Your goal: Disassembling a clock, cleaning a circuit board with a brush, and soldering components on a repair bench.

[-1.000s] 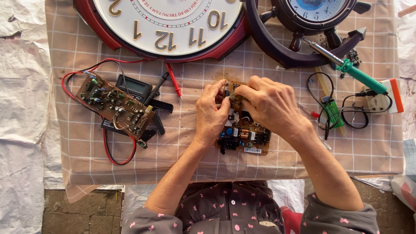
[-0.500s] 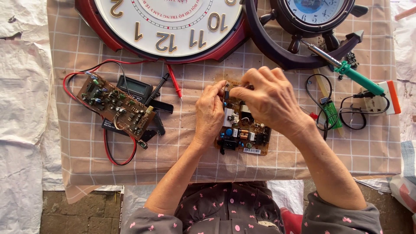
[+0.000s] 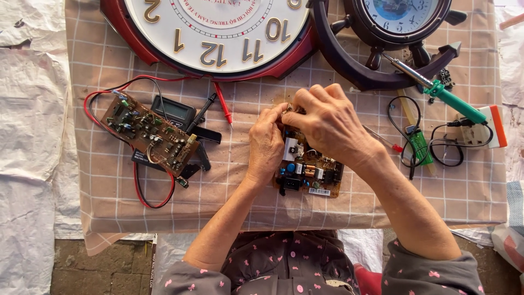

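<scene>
Surface: checked tan cloth (image 3: 109, 207) on a low table, white sheeting on both sides, rough ground at the near edge.
Containers: can't pick out any. Everything lies loose on the cloth.
Board: brown circuit board (image 3: 310, 172) flat on the cloth at centre, parts side up. Near half visible, far half hidden under both hands.
Left hand: left hand (image 3: 266, 145) on the board's left edge, fingers curled, tips pinched at the board's far end.
Right hand: right hand (image 3: 327, 123) across the far part of the board, fingers bent down and closed, tips meeting the left's. Both seem to nip something small there. Too small to tell what.
Second board: second board (image 3: 150, 136) well to the left, tilted, lying on a black meter (image 3: 173, 111) with red and black leads looped round.
Far edge: red-rimmed wall clock (image 3: 218, 33), dark wheel-shaped clock (image 3: 382, 71) beside it.
Right side: green-handled iron (image 3: 436, 93), untouched, cable coiled near it.
</scene>
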